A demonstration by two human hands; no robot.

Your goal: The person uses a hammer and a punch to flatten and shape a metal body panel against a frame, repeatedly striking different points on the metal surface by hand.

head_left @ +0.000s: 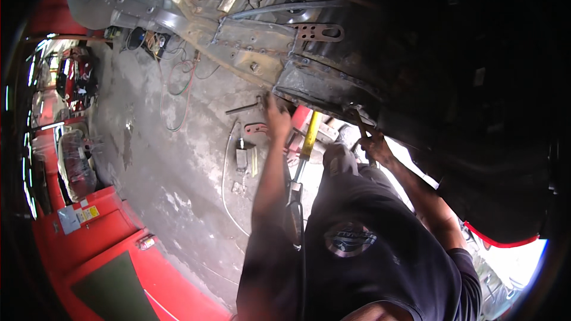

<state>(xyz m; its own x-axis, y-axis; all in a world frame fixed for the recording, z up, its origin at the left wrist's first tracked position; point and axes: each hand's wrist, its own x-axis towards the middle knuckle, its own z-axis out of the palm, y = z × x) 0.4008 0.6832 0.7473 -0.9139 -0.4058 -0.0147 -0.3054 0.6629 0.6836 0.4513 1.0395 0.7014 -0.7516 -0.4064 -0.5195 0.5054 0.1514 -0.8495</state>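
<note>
A stripped car body's rusty floor panel [250, 65] spans the top, with a darker, bolted-looking sill section [324, 80] at its near edge. My left hand [278, 120] reaches up to that edge, blurred, and its fingertips partly disappear against the metal. Beside it is a dark bar-like tool [242, 109]; whether the hand touches it is unclear. Further right, my right hand [376, 145] is closed around the handle of what looks like a hammer [359, 120], its upper end near the sill's underside. Between my arms stands a yellow pole [310, 134] with a steel lower part.
On the concrete floor [190, 190] lie a red perforated bracket [256, 128], a small block-shaped tool [241, 157] and a pale hose [225, 184]. Thin cables [178, 107] trail near the panel. A red car door [107, 249] is at lower left.
</note>
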